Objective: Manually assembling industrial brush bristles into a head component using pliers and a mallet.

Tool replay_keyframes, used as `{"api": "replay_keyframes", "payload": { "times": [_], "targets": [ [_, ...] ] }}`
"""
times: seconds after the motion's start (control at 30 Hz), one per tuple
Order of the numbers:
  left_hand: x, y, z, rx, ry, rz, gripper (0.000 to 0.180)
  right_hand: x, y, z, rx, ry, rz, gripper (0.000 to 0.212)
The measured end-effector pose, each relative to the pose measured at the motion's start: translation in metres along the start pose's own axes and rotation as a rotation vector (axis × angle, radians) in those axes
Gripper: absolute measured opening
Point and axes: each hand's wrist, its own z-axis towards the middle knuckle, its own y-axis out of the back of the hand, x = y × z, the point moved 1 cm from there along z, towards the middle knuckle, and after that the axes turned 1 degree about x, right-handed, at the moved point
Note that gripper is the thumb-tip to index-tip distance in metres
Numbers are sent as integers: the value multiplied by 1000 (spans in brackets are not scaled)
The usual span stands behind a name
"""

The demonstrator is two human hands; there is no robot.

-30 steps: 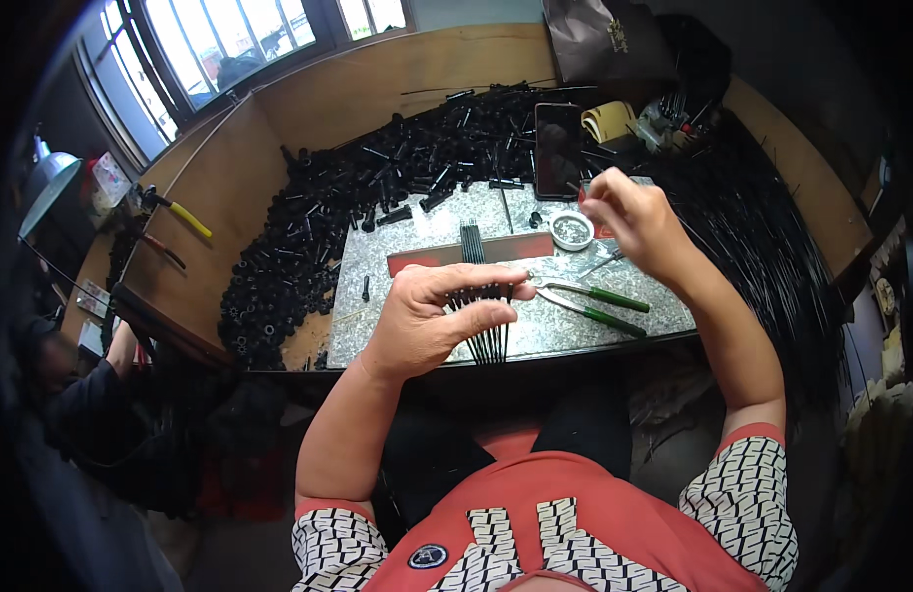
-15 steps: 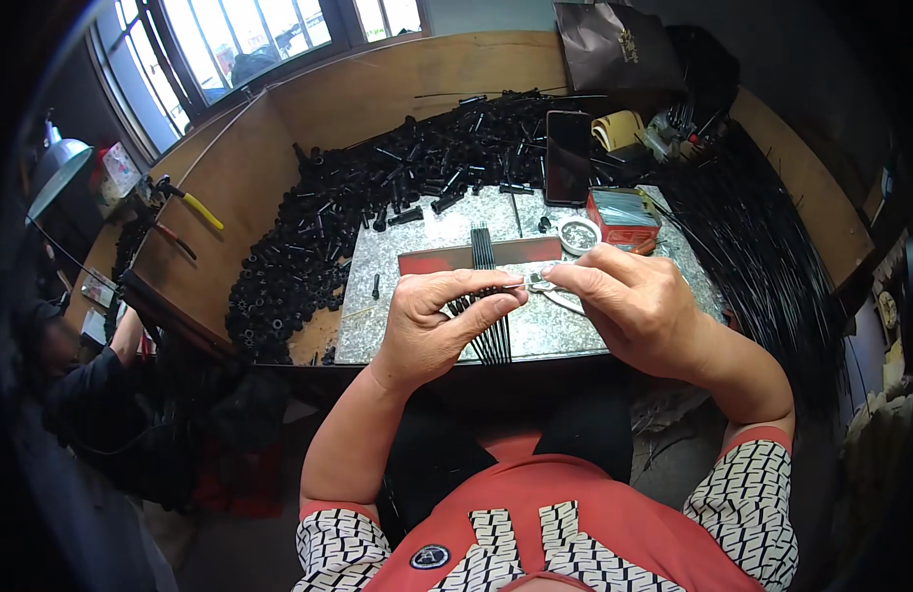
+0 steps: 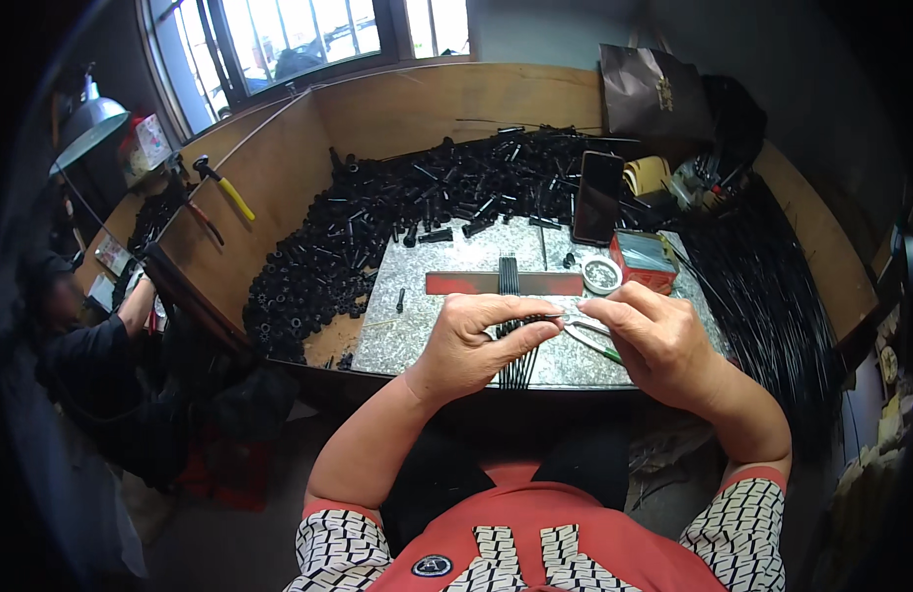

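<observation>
My left hand (image 3: 476, 338) is closed in a pinch on a thin dark rod-like piece (image 3: 527, 322), most of which its fingers hide. Opposite its fingertips, my right hand (image 3: 657, 338) is also pinched; what lies between its fingers is too small to make out. Below the hands, a bundle of thin black rods (image 3: 509, 273) lies over a flat red bar (image 3: 454, 284) on a speckled stone slab (image 3: 402, 340). Pliers with green on the handles (image 3: 600, 347) rest on the slab, partly covered by my right hand.
A large heap of black tubular parts (image 3: 318, 266) fills the left and back. An upright phone (image 3: 598, 197), a roll of tape (image 3: 601, 275) and a red box (image 3: 642, 261) stand behind my right hand. Long black rods (image 3: 772, 286) pile at right. Another person (image 3: 101, 335) sits at far left.
The whole view has shifted, so the bench appears lower and farther right. Both hands keep their pinch close together, and more of the pliers shows beside my right hand.
</observation>
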Motion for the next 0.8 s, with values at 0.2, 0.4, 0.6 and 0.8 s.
{"api": "replay_keyframes", "payload": {
  "times": [0.2, 0.4, 0.6, 0.8],
  "targets": [
    [-1, 1, 2, 22, -31, 58, 17, 3, 4, 2, 31, -8, -4, 33],
    [1, 3, 2, 45, -59, 77, 19, 4, 7, 1, 28, -3, -12, 39],
    [2, 1, 3, 41, -86, 78, 19, 7, 12, 2, 33, 26, -47, 42],
    [2, 3, 0, 35, -66, 57, 19, 5, 12, 1, 7, 22, -83, 45]
  ]
}}
